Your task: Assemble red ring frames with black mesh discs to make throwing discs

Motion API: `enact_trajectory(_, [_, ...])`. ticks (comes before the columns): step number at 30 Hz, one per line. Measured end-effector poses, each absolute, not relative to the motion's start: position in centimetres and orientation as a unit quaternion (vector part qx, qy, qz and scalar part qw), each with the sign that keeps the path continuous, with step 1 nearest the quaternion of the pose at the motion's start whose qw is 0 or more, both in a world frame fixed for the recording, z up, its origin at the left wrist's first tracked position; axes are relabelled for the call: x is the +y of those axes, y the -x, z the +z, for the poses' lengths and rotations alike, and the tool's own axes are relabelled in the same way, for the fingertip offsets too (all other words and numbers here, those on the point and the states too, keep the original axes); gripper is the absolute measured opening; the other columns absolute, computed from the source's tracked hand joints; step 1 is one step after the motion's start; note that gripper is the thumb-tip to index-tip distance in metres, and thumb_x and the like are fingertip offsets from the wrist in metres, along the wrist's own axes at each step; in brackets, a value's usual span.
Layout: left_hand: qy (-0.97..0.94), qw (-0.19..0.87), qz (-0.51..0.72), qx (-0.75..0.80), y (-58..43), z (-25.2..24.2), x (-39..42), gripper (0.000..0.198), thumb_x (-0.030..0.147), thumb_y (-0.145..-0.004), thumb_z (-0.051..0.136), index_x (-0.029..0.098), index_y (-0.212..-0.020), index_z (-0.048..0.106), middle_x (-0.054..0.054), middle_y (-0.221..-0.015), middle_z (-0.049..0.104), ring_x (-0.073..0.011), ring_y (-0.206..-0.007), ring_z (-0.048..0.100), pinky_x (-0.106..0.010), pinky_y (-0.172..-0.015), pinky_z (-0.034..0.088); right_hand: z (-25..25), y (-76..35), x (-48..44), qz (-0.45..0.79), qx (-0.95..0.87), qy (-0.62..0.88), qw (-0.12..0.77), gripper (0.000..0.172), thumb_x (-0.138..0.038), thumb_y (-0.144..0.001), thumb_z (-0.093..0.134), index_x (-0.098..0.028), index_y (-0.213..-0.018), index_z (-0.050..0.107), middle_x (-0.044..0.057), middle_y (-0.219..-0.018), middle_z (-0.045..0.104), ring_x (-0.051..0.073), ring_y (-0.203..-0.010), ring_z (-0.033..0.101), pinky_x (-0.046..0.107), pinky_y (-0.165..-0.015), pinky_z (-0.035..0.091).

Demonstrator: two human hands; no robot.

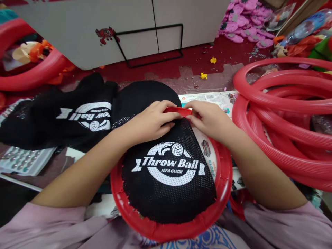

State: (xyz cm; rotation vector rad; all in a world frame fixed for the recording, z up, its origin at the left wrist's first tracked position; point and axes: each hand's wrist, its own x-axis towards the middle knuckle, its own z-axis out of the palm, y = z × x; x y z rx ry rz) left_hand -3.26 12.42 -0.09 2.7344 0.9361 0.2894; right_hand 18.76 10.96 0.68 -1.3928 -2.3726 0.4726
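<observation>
A red plastic ring [116,197] lies in front of me, leaning over my lap. Black mesh fabric [166,200] printed "Throw Ball Fly & Catch" covers most of its opening, attached along the near and left rim. On the right a gap remains between the mesh edge and the ring. At the far rim my left hand [157,122] pinches the mesh edge against the ring. Close beside it, my right hand [206,121] grips the same stretch of rim between thumb and fingers. The exact contact under the fingertips is partly hidden.
Several red rings [282,138] are stacked at right. Black printed mesh pieces [64,114] and a round black piece [147,93] lie left and behind. A white panel [77,31] with a black wire stand [150,29], yellow bits [204,75] and pink pieces [241,20] are farther back.
</observation>
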Motion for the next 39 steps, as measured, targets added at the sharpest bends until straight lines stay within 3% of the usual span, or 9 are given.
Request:
enact_trajectory(3, [-0.914, 0.143, 0.118, 0.362, 3.2, 0.1, 12.5, 0.033, 0.023, -0.092, 0.043, 0.015, -0.118, 0.061, -0.014, -0.129, 0.052, -0.0263, -0.12, 0.05, -0.042, -0.104, 0.041, 2.4, -18.3, 9.7, 0.129, -0.818, 0.546, 0.13, 0.018, -0.026, -0.088, 0.052, -0.014, -0.093, 0.065, 0.006, -0.081, 0.066, 0.017, -0.071, 0.055, 0.027, -0.065, 0.034])
enact_trajectory(6, [-0.892, 0.136, 0.127, 0.413, 3.0, 0.4, 12.6, 0.034, 0.023, -0.091, 0.044, 0.012, -0.12, 0.058, -0.013, -0.123, 0.06, -0.0261, -0.115, 0.055, -0.042, -0.103, 0.042, 4.0, -17.6, 8.1, 0.143, -0.8, 0.582, 0.014, 0.029, -0.037, -0.09, 0.051, -0.016, -0.078, 0.067, 0.006, -0.07, 0.066, 0.017, -0.063, 0.055, 0.028, -0.057, 0.03])
enact_trajectory(10, [-0.868, 0.112, 0.084, 0.477, 3.3, 1.5, 12.2, 0.038, 0.024, -0.089, 0.046, 0.012, -0.125, 0.053, -0.013, -0.117, 0.063, -0.0282, -0.109, 0.059, -0.043, -0.097, 0.046, 3.8, -16.7, 7.2, 0.137, -0.796, 0.586, -0.065, 0.031, -0.034, -0.092, 0.048, -0.013, -0.082, 0.07, 0.012, -0.076, 0.069, 0.019, -0.062, 0.058, 0.03, -0.055, 0.028])
enact_trajectory(13, [-0.861, 0.089, 0.001, 0.501, 4.0, 2.9, 11.7, 0.048, 0.03, -0.086, 0.051, 0.017, -0.132, 0.048, -0.014, -0.115, 0.063, -0.0321, -0.104, 0.061, -0.047, -0.091, 0.049, 2.8, -16.6, 7.6, 0.161, -0.8, 0.578, -0.026, 0.023, -0.03, -0.089, 0.053, -0.014, -0.087, 0.069, 0.011, -0.079, 0.07, 0.019, -0.066, 0.059, 0.029, -0.056, 0.03])
enact_trajectory(17, [-0.872, 0.084, 0.022, 0.482, 4.1, 3.7, 11.5, 0.037, 0.034, -0.085, 0.054, 0.015, -0.115, 0.061, -0.013, -0.111, 0.065, -0.0318, -0.104, 0.061, -0.047, -0.093, 0.049, 2.1, -17.0, 8.1, 0.246, -0.786, 0.558, 0.096, 0.005, -0.02, -0.08, 0.061, -0.017, -0.082, 0.064, 0.002, -0.077, 0.067, 0.015, -0.068, 0.056, 0.027, -0.061, 0.034])
enact_trajectory(21, [-0.895, 0.145, 0.108, 0.407, 2.9, 2.3, 11.8, 0.029, 0.028, -0.088, 0.051, 0.012, -0.106, 0.065, -0.013, -0.123, 0.061, -0.0265, -0.121, 0.053, -0.04, -0.105, 0.043, 1.7, -17.3, 8.3, 0.317, -0.743, 0.554, 0.203, 0.011, -0.016, -0.074, 0.065, -0.019, -0.083, 0.058, -0.003, -0.071, 0.059, 0.011, -0.065, 0.053, 0.025, -0.06, 0.035])
enact_trajectory(24, [-0.904, 0.152, 0.115, 0.382, 2.3, 1.3, 12.0, 0.026, 0.025, -0.088, 0.052, 0.011, -0.104, 0.067, -0.012, -0.115, 0.065, -0.0259, -0.117, 0.056, -0.041, -0.104, 0.043, 1.5, -17.4, 8.6, 0.356, -0.717, 0.541, 0.258, 0.018, -0.014, -0.073, 0.065, -0.02, -0.087, 0.055, -0.006, -0.069, 0.054, 0.01, -0.063, 0.052, 0.024, -0.058, 0.036])
enact_trajectory(29, [-0.896, 0.156, 0.149, 0.388, 2.5, 1.5, 12.1, 0.016, 0.026, -0.086, 0.059, 0.016, -0.085, 0.071, -0.005, -0.093, 0.069, -0.0198, -0.088, 0.063, -0.038, -0.088, 0.047, 1.7, -17.2, 8.7, 0.365, -0.735, 0.517, 0.244, 0.018, -0.009, -0.072, 0.066, -0.019, -0.083, 0.055, -0.006, -0.068, 0.051, 0.009, -0.062, 0.049, 0.023, -0.059, 0.035])
enact_trajectory(39, [-0.847, 0.187, 0.22, 0.446, 2.4, 1.2, 12.0, 0.016, 0.026, -0.084, 0.055, 0.015, -0.078, 0.064, -0.007, -0.095, 0.064, -0.0189, -0.089, 0.06, -0.035, -0.083, 0.047, 2.0, -16.9, 8.3, 0.191, -0.782, 0.571, 0.163, 0.011, -0.022, -0.081, 0.069, -0.015, -0.08, 0.06, 0.001, -0.074, 0.059, 0.014, -0.069, 0.051, 0.026, -0.063, 0.032])
